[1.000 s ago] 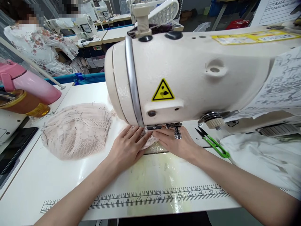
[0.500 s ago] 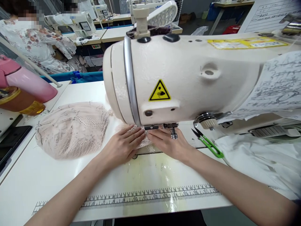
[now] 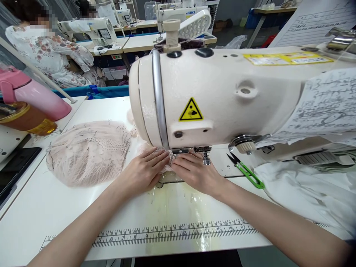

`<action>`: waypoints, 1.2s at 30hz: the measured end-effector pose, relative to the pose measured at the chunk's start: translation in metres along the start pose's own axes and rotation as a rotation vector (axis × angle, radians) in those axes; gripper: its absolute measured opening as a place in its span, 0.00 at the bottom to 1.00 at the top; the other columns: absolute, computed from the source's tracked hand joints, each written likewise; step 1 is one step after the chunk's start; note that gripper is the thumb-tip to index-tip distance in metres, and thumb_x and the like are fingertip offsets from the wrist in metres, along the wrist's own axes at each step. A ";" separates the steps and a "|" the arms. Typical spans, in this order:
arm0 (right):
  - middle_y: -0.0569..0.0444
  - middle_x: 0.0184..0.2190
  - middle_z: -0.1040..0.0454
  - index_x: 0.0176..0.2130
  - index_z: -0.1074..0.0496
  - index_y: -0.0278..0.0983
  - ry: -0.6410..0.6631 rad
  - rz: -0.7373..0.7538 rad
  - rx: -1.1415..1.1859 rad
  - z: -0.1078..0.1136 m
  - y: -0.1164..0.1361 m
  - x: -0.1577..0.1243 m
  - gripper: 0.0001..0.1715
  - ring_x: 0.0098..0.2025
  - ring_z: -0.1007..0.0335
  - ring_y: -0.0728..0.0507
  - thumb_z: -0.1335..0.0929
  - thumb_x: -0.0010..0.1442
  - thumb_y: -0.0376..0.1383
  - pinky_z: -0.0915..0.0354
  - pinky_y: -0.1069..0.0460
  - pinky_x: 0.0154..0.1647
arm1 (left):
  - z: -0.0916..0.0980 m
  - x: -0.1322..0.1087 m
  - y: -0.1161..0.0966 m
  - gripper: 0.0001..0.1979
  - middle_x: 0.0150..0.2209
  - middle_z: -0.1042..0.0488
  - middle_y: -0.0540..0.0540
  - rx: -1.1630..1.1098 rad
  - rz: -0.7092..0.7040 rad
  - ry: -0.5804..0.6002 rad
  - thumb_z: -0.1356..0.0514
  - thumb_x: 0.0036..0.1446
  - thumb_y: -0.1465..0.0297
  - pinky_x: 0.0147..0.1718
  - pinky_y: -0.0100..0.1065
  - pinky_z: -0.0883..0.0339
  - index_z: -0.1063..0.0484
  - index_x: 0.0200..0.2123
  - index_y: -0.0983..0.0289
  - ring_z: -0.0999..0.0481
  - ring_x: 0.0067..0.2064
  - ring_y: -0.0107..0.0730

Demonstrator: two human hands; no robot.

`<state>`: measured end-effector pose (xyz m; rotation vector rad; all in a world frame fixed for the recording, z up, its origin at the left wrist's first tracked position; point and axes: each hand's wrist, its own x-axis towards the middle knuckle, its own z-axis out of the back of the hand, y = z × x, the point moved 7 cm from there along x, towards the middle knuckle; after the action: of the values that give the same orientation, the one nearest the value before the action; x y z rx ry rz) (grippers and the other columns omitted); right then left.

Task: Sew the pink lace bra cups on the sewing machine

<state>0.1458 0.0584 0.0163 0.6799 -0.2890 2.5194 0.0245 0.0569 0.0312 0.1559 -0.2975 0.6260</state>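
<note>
Under the head of a white sewing machine (image 3: 222, 100) lies a piece of pale pink lace (image 3: 167, 168), mostly covered by my hands and the machine. My left hand (image 3: 148, 168) rests flat on it from the left, fingers stretched out towards the needle area. From the right, my right hand (image 3: 196, 171) presses down with its fingers laid out, its tips close to those of the left. The needle and presser foot are hidden. A gathered pink lace piece (image 3: 89, 154) with loose dark threads lies to the left of my hands.
Green thread snips (image 3: 247, 172) lie right of my right hand, beside white cloth (image 3: 306, 193). A pink bottle (image 3: 36, 92), an amber jar (image 3: 27, 118) and a dark phone (image 3: 18, 172) stand or lie at left. A ruler strip (image 3: 172, 233) runs along the front edge. Another person (image 3: 50, 55) sits beyond.
The view has shifted slightly, so the machine appears a little further right and lower. Both hands stay flat on the lace, with only slight finger movement.
</note>
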 end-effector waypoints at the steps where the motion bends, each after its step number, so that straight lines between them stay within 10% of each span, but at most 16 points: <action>1: 0.57 0.37 0.24 0.38 0.31 0.36 -0.004 0.002 0.000 0.000 0.000 0.000 0.11 0.44 0.32 0.49 0.37 0.60 0.22 0.40 0.51 0.40 | -0.001 0.000 0.000 0.21 0.56 0.28 0.61 0.001 0.006 0.001 0.49 0.61 0.74 0.59 0.47 0.34 0.33 0.57 0.70 0.28 0.57 0.41; 36: 0.59 0.43 0.22 0.40 0.27 0.40 0.002 -0.154 -0.185 0.016 -0.011 0.001 0.09 0.34 0.30 0.48 0.35 0.62 0.30 0.45 0.48 0.32 | -0.008 0.006 -0.019 0.19 0.53 0.26 0.67 0.185 0.169 -0.043 0.47 0.64 0.70 0.55 0.50 0.33 0.32 0.56 0.71 0.26 0.54 0.50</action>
<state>0.1578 0.0631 0.0311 0.6022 -0.4458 2.3127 0.0424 0.0466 0.0247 0.3251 -0.2962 0.8190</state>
